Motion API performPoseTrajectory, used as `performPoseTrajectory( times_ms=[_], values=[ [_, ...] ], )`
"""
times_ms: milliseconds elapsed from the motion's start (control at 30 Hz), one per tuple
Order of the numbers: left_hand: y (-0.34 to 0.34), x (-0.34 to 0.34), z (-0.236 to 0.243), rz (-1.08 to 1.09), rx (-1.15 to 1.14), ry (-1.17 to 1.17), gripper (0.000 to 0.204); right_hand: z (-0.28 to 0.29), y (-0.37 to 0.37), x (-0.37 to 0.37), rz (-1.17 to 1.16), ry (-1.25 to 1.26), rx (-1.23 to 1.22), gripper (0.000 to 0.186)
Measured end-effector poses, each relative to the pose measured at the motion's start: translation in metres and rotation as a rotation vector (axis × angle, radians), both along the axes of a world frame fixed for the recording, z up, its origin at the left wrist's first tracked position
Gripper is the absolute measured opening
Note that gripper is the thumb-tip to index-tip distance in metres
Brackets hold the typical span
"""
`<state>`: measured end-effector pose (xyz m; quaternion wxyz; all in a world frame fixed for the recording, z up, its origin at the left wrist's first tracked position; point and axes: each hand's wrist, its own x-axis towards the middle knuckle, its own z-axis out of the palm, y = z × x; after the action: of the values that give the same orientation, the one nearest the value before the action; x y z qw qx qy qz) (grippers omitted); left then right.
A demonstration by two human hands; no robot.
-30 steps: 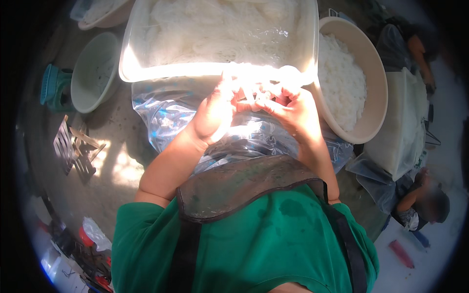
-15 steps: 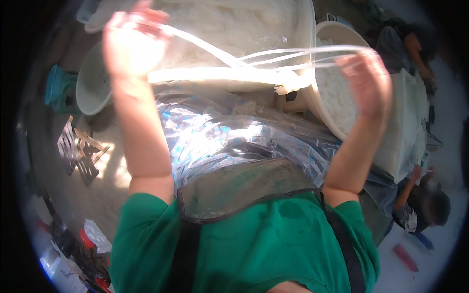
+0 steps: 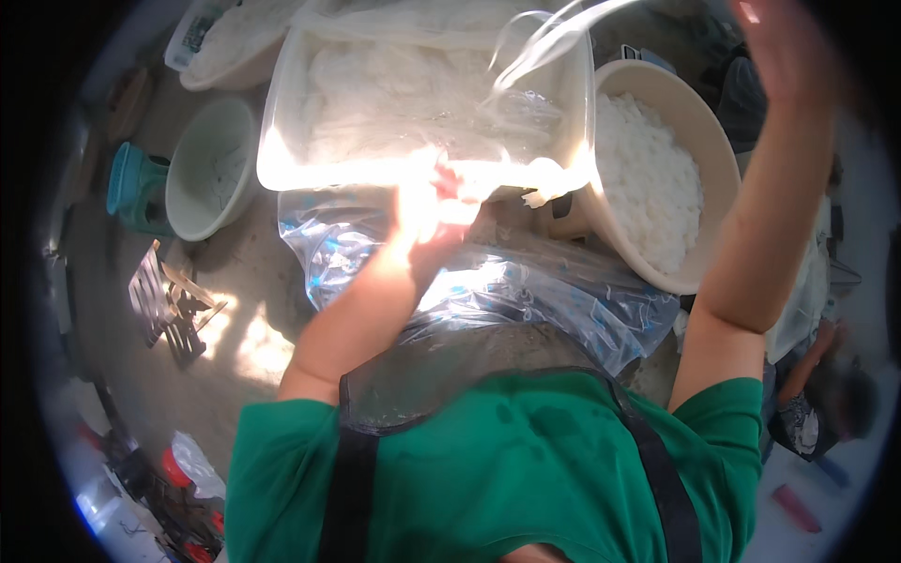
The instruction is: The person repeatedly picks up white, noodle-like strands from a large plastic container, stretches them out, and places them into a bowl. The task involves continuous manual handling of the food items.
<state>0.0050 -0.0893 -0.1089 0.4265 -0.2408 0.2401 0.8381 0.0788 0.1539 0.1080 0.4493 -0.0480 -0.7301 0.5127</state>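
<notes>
The tub point(image 3: 375, 176) stood in front of the person, a mass of strands point(image 3: 404, 103) inside it and loose strands point(image 3: 540, 47) above its right half. The left hand point(image 3: 446, 192) was at the middle of the near rim; the right hand point(image 3: 784, 47) was well apart, at the upper right. Right of the tub stood a basin point(image 3: 721, 169) with a heap point(image 3: 652, 183) in it. On the left was a second basin point(image 3: 192, 183), a stool point(image 3: 141, 192) just left of it and a slatted stand point(image 3: 164, 296) nearer the person. Plastic sheeting point(image 3: 488, 272) lay between tub and body.
</notes>
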Motion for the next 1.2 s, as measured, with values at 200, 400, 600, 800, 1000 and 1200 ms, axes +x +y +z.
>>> performPoseTrajectory(
  times_ms=[200,400,600,800,1000,1200],
  values=[
    [-0.01,0.04,-0.041,0.004,-0.587,0.601,0.032,-0.085,-0.01,-0.008,0.425,-0.57,-0.09,0.026],
    [0.036,-0.019,0.063,-0.239,-0.577,1.808,0.038,-0.085,-0.052,-0.001,0.38,-0.701,0.026,0.024],
    [0.049,-0.039,0.131,-0.669,-0.122,1.92,0.025,-0.076,-0.044,0.013,0.349,-0.419,-0.312,0.022],
    [0.09,-0.044,0.146,-0.231,0.043,1.198,0.018,-0.128,-0.057,0.005,0.487,-0.13,-0.073,0.032],
    [0.063,0.0,0.08,-0.71,-0.167,1.533,0.026,-0.105,-0.062,0.023,-0.25,-0.104,0.272,0.014],
    [0.086,0.006,0.085,-0.523,-0.031,1.628,0.029,-0.108,-0.058,0.022,0.105,0.045,-0.064,0.021]
  ],
)
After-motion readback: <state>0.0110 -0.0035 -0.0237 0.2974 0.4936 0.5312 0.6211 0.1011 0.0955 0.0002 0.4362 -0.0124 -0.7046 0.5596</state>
